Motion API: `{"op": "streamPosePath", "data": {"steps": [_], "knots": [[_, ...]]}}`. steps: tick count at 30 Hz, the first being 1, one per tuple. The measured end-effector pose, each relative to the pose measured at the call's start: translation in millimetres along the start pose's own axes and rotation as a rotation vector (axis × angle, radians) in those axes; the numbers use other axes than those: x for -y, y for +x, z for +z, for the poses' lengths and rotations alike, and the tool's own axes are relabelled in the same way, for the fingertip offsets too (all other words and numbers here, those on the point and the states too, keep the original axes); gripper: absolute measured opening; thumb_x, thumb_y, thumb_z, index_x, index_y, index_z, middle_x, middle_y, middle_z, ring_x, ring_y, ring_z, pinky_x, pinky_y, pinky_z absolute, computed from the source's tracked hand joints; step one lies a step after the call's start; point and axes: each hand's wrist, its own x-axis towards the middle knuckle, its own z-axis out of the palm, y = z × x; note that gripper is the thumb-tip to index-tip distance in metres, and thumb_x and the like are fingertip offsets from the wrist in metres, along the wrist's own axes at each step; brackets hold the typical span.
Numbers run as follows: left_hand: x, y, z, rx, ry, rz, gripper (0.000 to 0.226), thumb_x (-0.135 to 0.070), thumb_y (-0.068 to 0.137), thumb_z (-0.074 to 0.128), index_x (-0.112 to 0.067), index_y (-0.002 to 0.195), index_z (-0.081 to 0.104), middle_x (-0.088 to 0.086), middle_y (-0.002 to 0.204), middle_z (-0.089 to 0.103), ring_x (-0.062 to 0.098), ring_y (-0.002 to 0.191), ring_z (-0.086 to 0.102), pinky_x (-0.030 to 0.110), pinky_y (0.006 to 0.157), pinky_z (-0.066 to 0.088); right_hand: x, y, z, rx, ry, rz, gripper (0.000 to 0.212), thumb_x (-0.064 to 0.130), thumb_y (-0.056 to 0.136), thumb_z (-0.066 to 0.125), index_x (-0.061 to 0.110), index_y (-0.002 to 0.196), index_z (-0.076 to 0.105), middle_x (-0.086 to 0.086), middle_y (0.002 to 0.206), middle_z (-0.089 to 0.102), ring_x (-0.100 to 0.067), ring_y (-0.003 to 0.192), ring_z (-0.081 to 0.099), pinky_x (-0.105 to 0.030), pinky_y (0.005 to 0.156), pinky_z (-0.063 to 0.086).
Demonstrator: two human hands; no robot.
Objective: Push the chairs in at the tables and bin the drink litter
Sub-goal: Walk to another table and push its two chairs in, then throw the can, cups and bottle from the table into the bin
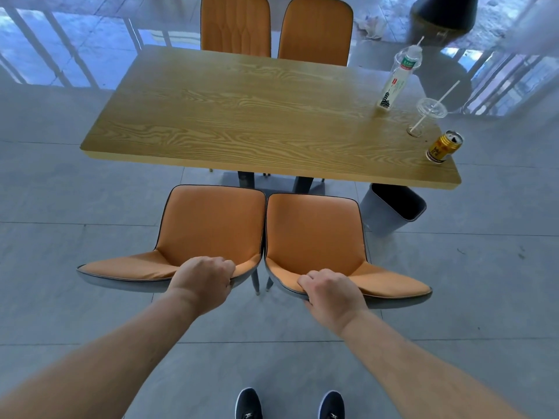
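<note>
- Left hand (203, 281) curled over the top edge of the left chair (208, 228), fingers clamped on its backrest
- Right hand (329, 293) gripping the backrest of the right chair (314, 234) likewise; both seats touch side by side, clear of the bench (242, 116) ahead
- Beyond the right hand: grey bin (393, 208) under the bench's corner; above it a gold can (444, 146), clear cup with straw (429, 111), bottle (399, 77)

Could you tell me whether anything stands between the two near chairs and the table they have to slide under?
Nothing visible does. The left hand grips the left chair and the right hand the right chair; bare floor lies ahead to the table. The grey bin stands off to the right, beside the right chair's path.
</note>
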Motion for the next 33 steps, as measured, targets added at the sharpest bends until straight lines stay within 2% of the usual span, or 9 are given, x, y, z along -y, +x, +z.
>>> {"op": "streamPosePath", "data": {"steps": [3,5,6,8,11,15,22,28,33], "knots": [[-7,12,-15,0.185,-0.077,-0.119,0.03,-0.059,0.092,0.06,-0.029,0.098,0.061,-0.014,0.084,0.06,0.007,0.069,0.058,0.026,0.064,0.054,0,2,-6,0.064,0.029,0.023,0.023,0.048,0.094,0.068,0.026,0.101,0.063,0.007,0.09,0.061,-0.018,0.083,0.06,-0.029,0.064,0.047],[-16,28,-38,0.323,-0.312,-0.248,0.056,-0.076,0.083,0.063,-0.033,0.119,0.058,-0.013,0.109,0.065,0.008,0.09,0.062,0.028,0.072,0.052,-4,3,-25,0.148,0.136,0.133,0.055,0.076,0.094,0.044,0.029,0.119,0.061,0.006,0.108,0.063,-0.02,0.099,0.058,-0.037,0.077,0.051],[-21,36,-51,0.303,-0.429,-0.311,0.071,-0.082,0.079,0.062,-0.034,0.13,0.055,-0.01,0.123,0.064,0.012,0.102,0.062,0.03,0.076,0.05,-8,3,-38,0.14,0.237,0.223,0.069,0.083,0.092,0.034,0.031,0.131,0.058,0.006,0.121,0.064,-0.02,0.111,0.056,-0.041,0.088,0.052],[-34,57,-83,0.148,-0.52,-0.344,0.087,-0.089,0.075,0.056,-0.035,0.144,0.049,-0.005,0.142,0.059,0.018,0.12,0.059,0.036,0.084,0.05,-27,1,-71,-0.02,0.361,0.369,0.08,0.086,0.091,0.027,0.033,0.146,0.05,0.007,0.142,0.058,-0.019,0.13,0.05,-0.044,0.103,0.047],[-68,94,-143,-0.025,-0.546,-0.277,0.095,-0.092,0.074,0.054,-0.036,0.15,0.041,-0.002,0.152,0.051,0.022,0.134,0.05,0.046,0.099,0.049,-76,-12,-134,-0.245,0.315,0.442,0.079,0.082,0.092,0.035,0.03,0.151,0.043,0.003,0.147,0.055,-0.021,0.136,0.045,-0.043,0.106,0.044],[-142,147,-228,-0.158,-0.572,-0.123,0.1,-0.094,0.068,0.054,-0.037,0.149,0.039,-0.001,0.152,0.049,0.024,0.135,0.047,0.046,0.099,0.049,-155,-55,-221,-0.377,0.219,0.479,0.087,0.076,0.09,0.052,0.024,0.157,0.034,-0.003,0.154,0.048,-0.027,0.141,0.038,-0.045,0.11,0.039],[-342,246,-331,-0.313,-0.51,0.117,0.095,-0.085,0.071,0.065,-0.036,0.149,0.04,-0.002,0.154,0.047,0.026,0.134,0.048,0.044,0.099,0.046,-322,-180,-308,-0.563,0.074,0.551,0.091,0.073,0.081,0.066,0.021,0.153,0.043,-0.007,0.149,0.052,-0.035,0.133,0.047,-0.05,0.104,0.047],[-507,319,-361,-0.328,-0.441,0.198,0.092,-0.08,0.076,0.066,-0.035,0.15,0.038,-0.003,0.155,0.045,0.028,0.137,0.045,0.046,0.103,0.046,-475,-279,-324,-0.507,0.004,0.638,0.095,0.079,0.082,0.058,0.023,0.156,0.036,-0.005,0.156,0.044,-0.033,0.139,0.041,-0.05,0.107,0.044],[-578,378,-366,-0.313,-0.433,0.168,0.092,-0.078,0.077,0.066,-0.032,0.151,0.038,-0.002,0.155,0.043,0.028,0.136,0.046,0.044,0.104,0.045,-575,-302,-332,-0.452,0.013,0.663,0.095,0.079,0.081,0.059,0.025,0.156,0.036,-0.004,0.154,0.044,-0.032,0.138,0.042,-0.049,0.106,0.044]]}}
